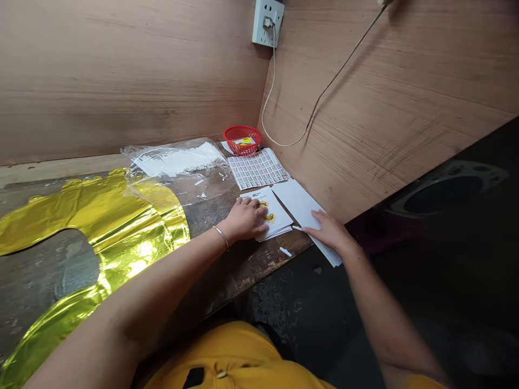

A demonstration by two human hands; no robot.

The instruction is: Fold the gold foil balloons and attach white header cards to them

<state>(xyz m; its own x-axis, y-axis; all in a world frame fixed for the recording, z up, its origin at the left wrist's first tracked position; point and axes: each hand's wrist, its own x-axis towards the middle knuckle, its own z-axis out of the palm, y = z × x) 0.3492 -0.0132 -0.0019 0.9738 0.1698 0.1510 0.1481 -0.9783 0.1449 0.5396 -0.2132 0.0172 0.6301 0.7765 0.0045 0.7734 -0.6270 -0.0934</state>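
Note:
My left hand (pixel 246 218) lies flat, fingers slightly spread, on a small stack of white printed cards (pixel 278 212). The top card carries a gold, curved picture and dark print, partly covered by the fingers. To its right, my right hand (pixel 330 233) rests over a long stack of blank white sheets (pixel 298 200), thumb and forefinger apart; its other fingers are hidden. The near end of the sheets sticks out past the table edge. A small white strip (pixel 285 252) lies below the cards. Shiny gold foil balloons (pixel 133 237), lying flat, are left of my left arm.
Behind the cards lies a sheet of small printed labels (pixel 258 168). A red plastic basket (pixel 242 139) with a yellow-and-white item stands in the corner. A clear bag of white pieces (pixel 178 159) lies near the wall. A cable (pixel 274 81) hangs from the wall socket (pixel 267 22).

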